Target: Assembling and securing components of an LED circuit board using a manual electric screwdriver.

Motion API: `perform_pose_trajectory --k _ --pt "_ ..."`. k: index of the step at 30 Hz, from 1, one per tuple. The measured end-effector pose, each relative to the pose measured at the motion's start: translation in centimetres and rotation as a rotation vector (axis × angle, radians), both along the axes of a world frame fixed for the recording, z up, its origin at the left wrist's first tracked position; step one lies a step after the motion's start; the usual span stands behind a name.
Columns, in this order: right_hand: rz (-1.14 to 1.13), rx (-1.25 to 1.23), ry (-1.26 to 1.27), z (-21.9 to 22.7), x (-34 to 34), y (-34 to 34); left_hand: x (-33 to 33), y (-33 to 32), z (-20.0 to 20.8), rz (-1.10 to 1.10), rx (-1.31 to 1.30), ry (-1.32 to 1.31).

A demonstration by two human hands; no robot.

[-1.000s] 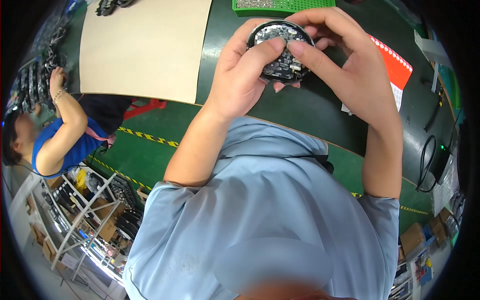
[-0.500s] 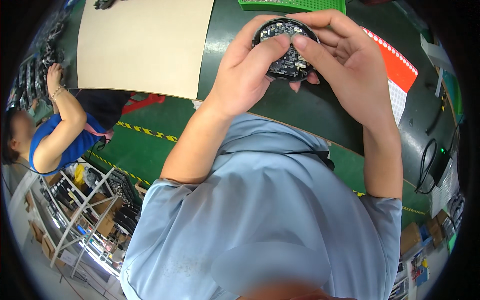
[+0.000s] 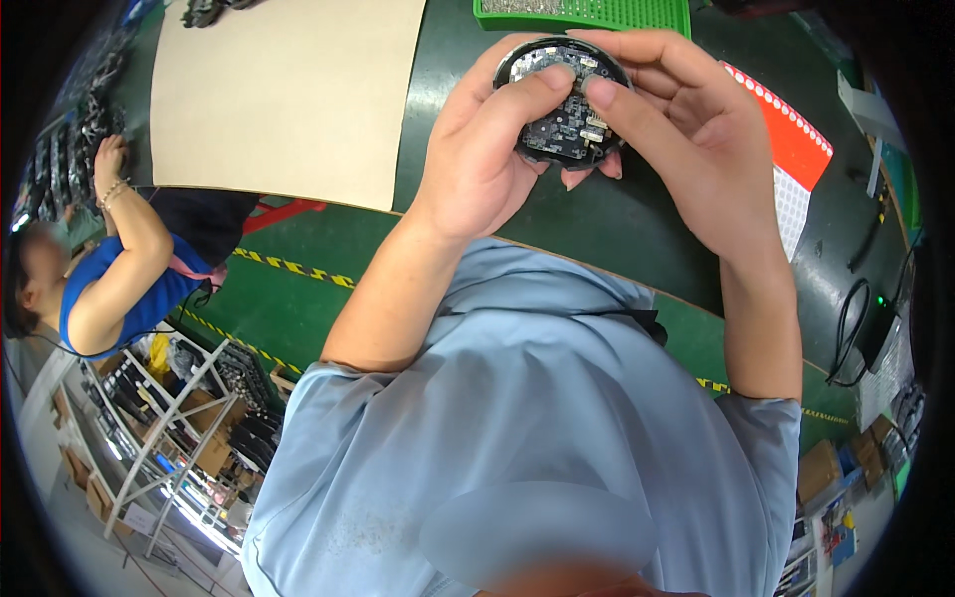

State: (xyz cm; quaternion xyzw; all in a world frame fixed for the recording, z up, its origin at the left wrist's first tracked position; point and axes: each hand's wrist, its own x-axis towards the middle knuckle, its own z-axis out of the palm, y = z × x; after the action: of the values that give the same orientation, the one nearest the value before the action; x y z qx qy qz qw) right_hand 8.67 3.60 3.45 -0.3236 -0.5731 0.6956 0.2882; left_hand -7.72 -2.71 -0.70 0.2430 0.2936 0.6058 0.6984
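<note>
Between my hands, above the dark green table (image 3: 637, 214), is a round black housing with a circuit board (image 3: 562, 124) in it. The board faces up and carries small chips and pale connectors along its edges. My left hand (image 3: 482, 149) grips the housing's left side, its thumb pressed on the board near the middle. From the right, my right hand (image 3: 691, 139) holds the rim with its fingers curled round it. Its thumb tip also lies on the board, close to the left thumb. The fingers under the housing are mostly hidden.
A beige sheet (image 3: 284, 99) covers the table's left part, with dark parts (image 3: 209, 10) at its far edge. Beyond my hands stands a green tray (image 3: 637, 15) of small metal pieces. Right lie a red-and-white sticker sheet (image 3: 796, 139) and a black cable (image 3: 846, 338). A co-worker (image 3: 129, 249) sits left.
The housing has tilted and shifted slightly left in my hands. Both thumbs stay on the board, now a little farther apart. At the left, the co-worker's hand has moved slightly.
</note>
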Motion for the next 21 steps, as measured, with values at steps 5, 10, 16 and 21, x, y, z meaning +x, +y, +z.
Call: perform_pose_trajectory --k 5,10,16,21 --pt "-0.042 0.053 0.022 -0.5 -0.1 -0.6 0.3 -0.2 0.4 0.033 -0.043 0.005" --pt "-0.067 0.068 -0.002 -0.7 0.0 -0.8 0.7 -0.6 0.6 0.08 0.007 0.099" --pt "-0.088 0.008 -0.009 -0.7 0.2 -0.4 1.2 -1.0 0.8 0.139 0.014 0.174" --pt "-0.095 0.098 -0.106 -0.3 0.3 -0.2 1.1 -1.1 0.0 0.183 0.136 0.347"
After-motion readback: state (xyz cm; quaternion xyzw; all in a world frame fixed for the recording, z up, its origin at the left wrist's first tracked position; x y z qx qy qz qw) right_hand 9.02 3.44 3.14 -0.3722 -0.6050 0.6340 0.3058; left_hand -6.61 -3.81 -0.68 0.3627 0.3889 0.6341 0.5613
